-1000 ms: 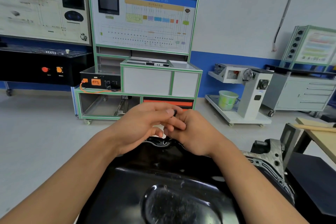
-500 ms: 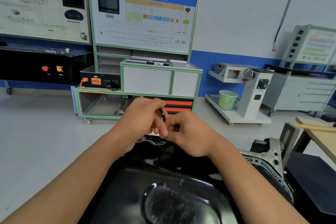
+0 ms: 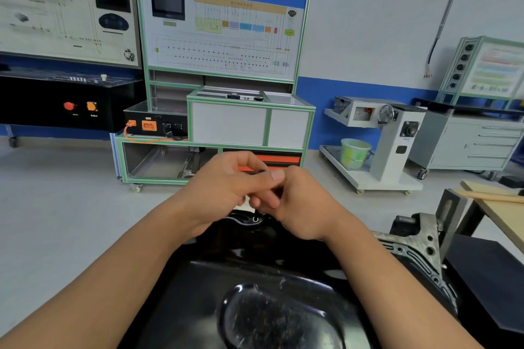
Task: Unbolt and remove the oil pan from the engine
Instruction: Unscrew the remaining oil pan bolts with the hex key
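Evidently unfinished: the black oil pan (image 3: 255,278) sits unlifted on the engine (image 3: 419,244), lower centre; above its far rim the left hand (image 3: 224,187) pinches a small dark piece (image 3: 258,171), likely a bolt; the right hand (image 3: 303,207) curls beside it, grip unclear.

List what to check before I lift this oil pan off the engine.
1. Loose fastener secured: left hand pinches a small dark part, likely a bolt. Ok.
2. Far flange hole free of a bolt: it looks empty. Ok.
3. Remaining fasteners out: the rest of the flange is hidden. Cannot tell.
4. Right hand free to grip: its fingers are curled against the left hand. Cannot tell.
5. Oil pan seated on the engine: Ok.
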Tool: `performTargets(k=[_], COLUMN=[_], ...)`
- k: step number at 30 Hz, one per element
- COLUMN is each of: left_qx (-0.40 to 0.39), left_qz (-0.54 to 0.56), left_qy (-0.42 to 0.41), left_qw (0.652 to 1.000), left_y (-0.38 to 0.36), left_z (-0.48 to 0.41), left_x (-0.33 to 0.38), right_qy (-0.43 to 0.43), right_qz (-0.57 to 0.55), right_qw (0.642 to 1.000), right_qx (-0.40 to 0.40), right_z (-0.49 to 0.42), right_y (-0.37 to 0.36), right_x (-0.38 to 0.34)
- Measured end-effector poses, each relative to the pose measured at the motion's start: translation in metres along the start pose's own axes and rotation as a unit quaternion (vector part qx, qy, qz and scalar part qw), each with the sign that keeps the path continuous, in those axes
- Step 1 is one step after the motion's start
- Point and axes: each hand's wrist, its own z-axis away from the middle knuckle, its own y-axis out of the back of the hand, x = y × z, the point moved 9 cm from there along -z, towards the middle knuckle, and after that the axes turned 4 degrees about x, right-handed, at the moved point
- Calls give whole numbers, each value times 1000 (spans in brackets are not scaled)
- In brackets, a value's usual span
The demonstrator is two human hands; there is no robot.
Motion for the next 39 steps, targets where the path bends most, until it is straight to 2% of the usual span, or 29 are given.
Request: performTargets(k=[4,7,9,12,16,20,25,28,33,35,39], left_qx=[81,97,65,-22,-98,-89,21,28,30,35,-36], left_qz=[-69,-40,37,143,150,89,-47,-97,-44,9,104], left_qy=[-4,19,34,45,26,-5,-46,-27,8,18,14], left_qw=[994,994,997,989,983,992,998,995,999,999,994], left_y=[8,13,11,2,-6,-5,-2,-4,-1,4,0], left_z=[-4,-6,-5,-2,1,1,-2,-4,-5,-4,-2], left_x=[-3,-5,-6,-5,-3,0,6,0,-2,-2,-2], right_qy=[13,10,-4,-12,-6,-4,25,27,21,15,18], right_qz=[-10,-4,2,25,28,27,-12,-11,0,8,3], right_qw=[1000,1000,1000,999,999,1000,1000,999,1000,1000,1000], right_qx=[-19,-23,-3,16,25,14,-6,-12,-2,3,13], right_z=[0,0,-1,-2,-2,-1,2,1,-1,-2,-1], right_y=[-5,-7,-3,2,5,3,-1,-3,-3,-2,3], right_x=[-6,-3,1,4,4,4,-9,-8,-3,0,-2])
